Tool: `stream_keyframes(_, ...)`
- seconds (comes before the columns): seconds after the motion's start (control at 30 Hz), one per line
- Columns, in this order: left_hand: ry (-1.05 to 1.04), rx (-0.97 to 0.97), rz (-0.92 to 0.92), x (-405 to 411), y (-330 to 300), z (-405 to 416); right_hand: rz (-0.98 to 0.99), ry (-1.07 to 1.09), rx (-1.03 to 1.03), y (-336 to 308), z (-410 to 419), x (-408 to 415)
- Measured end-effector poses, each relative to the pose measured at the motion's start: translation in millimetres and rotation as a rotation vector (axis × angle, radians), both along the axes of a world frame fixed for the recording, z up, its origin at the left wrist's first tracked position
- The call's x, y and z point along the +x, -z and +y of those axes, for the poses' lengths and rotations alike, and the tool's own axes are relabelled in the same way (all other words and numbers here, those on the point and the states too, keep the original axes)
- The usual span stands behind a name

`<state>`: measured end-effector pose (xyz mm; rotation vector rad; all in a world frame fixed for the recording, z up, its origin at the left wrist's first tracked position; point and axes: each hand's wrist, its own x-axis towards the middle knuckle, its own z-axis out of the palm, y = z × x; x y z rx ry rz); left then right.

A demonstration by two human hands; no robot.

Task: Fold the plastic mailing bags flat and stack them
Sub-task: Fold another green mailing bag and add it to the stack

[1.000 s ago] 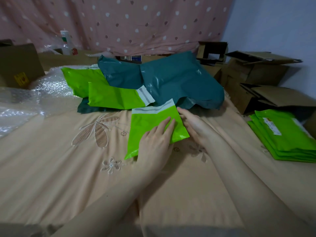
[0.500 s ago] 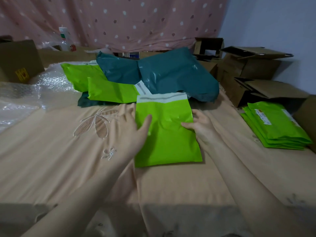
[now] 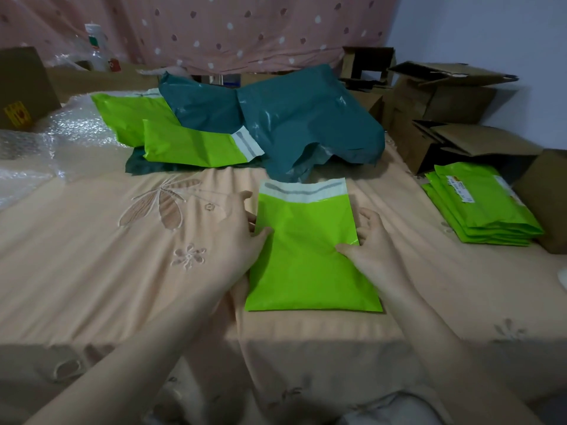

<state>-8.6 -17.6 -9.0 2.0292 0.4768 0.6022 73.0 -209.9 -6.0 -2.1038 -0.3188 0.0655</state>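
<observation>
Head view, looking down over a peach bedspread (image 3: 92,271) embroidered with flowers. At the centre lies a bright green mailing bag (image 3: 306,265), flat, its white adhesive strip at the far end, toward twelve o'clock.

The left hand (image 3: 236,237) sits at nine o'clock of this bag, palm down on the bedspread. Its thumb lies over the bag's left edge; the fingers beside that edge are partly hidden, so whether they grip the bag cannot be told. The right hand (image 3: 371,243) sits at three o'clock of the bag. Its thumb presses on top of the plastic while the fingers curl at the right edge, pinching it there.

At three o'clock of the frame, well apart from the hands, a stack of folded green bags (image 3: 484,210) rests on the bedspread. Toward twelve o'clock a loose pile waits: two green bags (image 3: 190,142) overlapped by crumpled teal bags (image 3: 300,124). Bubble wrap (image 3: 46,139) spreads at ten o'clock, beside a cardboard box (image 3: 21,87). More open cardboard boxes (image 3: 445,111) crowd at two o'clock. A pink dotted curtain (image 3: 230,29) hangs behind everything.
</observation>
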Motion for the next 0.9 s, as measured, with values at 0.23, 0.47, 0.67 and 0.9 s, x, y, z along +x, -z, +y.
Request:
stream_keyframes(0.23, -0.02, 0.444, 0.042, -9, -7, -12, -0.481, 0.019, -0.403, -7, -1, -17)
stream_keyframes(0.47, 0.345, 0.605, 0.258, -11, 3, -50, -0.37, -0.461, -0.651, 4, 18, -38)
stream_keyframes(0.67, 0.366, 0.755, 0.415, -14, 11, -47, -0.314, -0.468, -0.757, 5, 19, -38)
stream_keyframes(0.9, 0.288, 0.764, 0.484, -18, 10, -52, -0.274, -0.357, -0.737, 6, 18, -41)
